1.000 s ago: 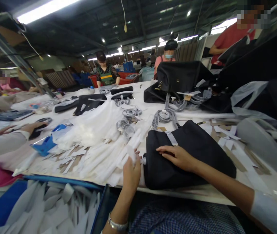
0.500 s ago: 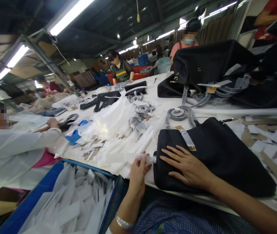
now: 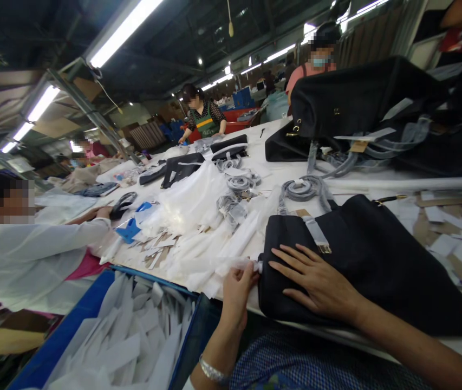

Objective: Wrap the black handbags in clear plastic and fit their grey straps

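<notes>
A black handbag (image 3: 372, 254) lies flat on the white table (image 3: 263, 168) in front of me. My right hand (image 3: 318, 281) rests open and flat on its near left part, fingers spread. My left hand (image 3: 236, 290) sits at the bag's left edge, fingers pinched on a small white wrapped piece (image 3: 255, 265) that sticks out of the bag's side. A grey strap with a gold buckle (image 3: 316, 235) crosses the top of the bag.
A heap of white wrappers (image 3: 202, 216) and coiled grey straps (image 3: 301, 189) cover the table's middle. More black bags (image 3: 352, 103) stand at the back right. A blue bin (image 3: 92, 336) of paper strips sits below left. A person in white sleeves (image 3: 36, 254) works at the left; others stand across.
My view has swung left and down. My left hand let go of the white wrapper and came to pinch the small white piece at the bag's edge. My right hand spread flat.
</notes>
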The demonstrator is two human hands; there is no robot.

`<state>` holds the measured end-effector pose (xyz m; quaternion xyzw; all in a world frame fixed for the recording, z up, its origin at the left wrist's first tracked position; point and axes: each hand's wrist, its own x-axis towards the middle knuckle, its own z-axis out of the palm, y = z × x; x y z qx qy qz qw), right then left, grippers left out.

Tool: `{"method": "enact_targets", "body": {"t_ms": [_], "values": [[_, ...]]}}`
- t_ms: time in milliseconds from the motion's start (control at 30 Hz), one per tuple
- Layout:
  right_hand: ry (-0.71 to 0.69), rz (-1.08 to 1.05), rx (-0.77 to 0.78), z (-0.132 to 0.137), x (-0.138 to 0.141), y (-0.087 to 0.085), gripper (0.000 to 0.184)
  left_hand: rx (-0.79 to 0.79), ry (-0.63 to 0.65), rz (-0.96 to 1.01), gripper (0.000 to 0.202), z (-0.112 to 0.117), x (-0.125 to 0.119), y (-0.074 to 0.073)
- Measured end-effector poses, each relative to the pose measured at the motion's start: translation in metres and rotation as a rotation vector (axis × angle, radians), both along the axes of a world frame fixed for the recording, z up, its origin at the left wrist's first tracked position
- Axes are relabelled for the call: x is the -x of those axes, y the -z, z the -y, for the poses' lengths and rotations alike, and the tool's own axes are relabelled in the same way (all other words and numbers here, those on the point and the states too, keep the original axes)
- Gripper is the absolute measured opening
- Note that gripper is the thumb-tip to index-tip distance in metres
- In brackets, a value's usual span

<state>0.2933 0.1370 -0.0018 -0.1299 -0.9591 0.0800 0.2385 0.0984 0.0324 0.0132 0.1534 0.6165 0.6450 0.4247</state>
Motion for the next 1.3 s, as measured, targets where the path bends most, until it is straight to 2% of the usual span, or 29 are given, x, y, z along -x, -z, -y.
{"method": "enact_targets", "body": {"t_ms": [100, 200, 400, 533, 633, 800, 900, 1000, 1133, 1200, 1300], "values": [[-0.004, 0.022, 0.004, 0.001, 0.001, -0.001, 0.062, 0.075, 0.136, -0.182, 0.031, -0.003, 0.002, 0.000], [-0.006, 0.054, -0.002, 0.001, 0.001, -0.002, 0.061, 0.077, 0.231, -0.238, 0.029, -0.004, 0.003, -0.001], [0.005, 0.069, -0.018, 0.001, 0.001, -0.001, 0.059, 0.046, -0.012, -0.069, 0.050, 0.007, 0.010, 0.002], [0.001, 0.058, -0.009, 0.001, 0.002, 0.000, 0.058, 0.017, -0.037, -0.202, 0.053, 0.016, 0.020, -0.008], [-0.001, 0.048, -0.007, 0.000, 0.001, 0.001, 0.058, -0.029, -0.083, -0.244, 0.052, 0.009, 0.026, -0.015], [-0.005, 0.038, -0.020, 0.001, 0.001, 0.001, 0.058, 0.033, -0.100, -0.226, 0.056, -0.011, 0.035, -0.006], [-0.010, 0.020, -0.004, 0.001, 0.000, 0.000, 0.059, -0.006, -0.131, -0.344, 0.054, -0.010, 0.036, -0.005], [-0.019, 0.009, 0.022, 0.001, 0.000, 0.000, 0.059, -0.063, -0.109, -0.537, 0.044, -0.002, 0.026, -0.016], [-0.023, 0.011, 0.054, 0.001, 0.000, 0.000, 0.060, -0.112, 0.009, -0.640, 0.038, -0.002, -0.010, -0.035], [-0.020, 0.005, 0.067, 0.002, 0.000, 0.000, 0.059, -0.134, 0.094, -0.653, 0.036, -0.009, -0.034, -0.036], [-0.016, -0.025, 0.093, 0.002, 0.000, 0.004, 0.059, -0.187, 0.232, -0.665, 0.032, -0.023, -0.065, -0.023]]}}
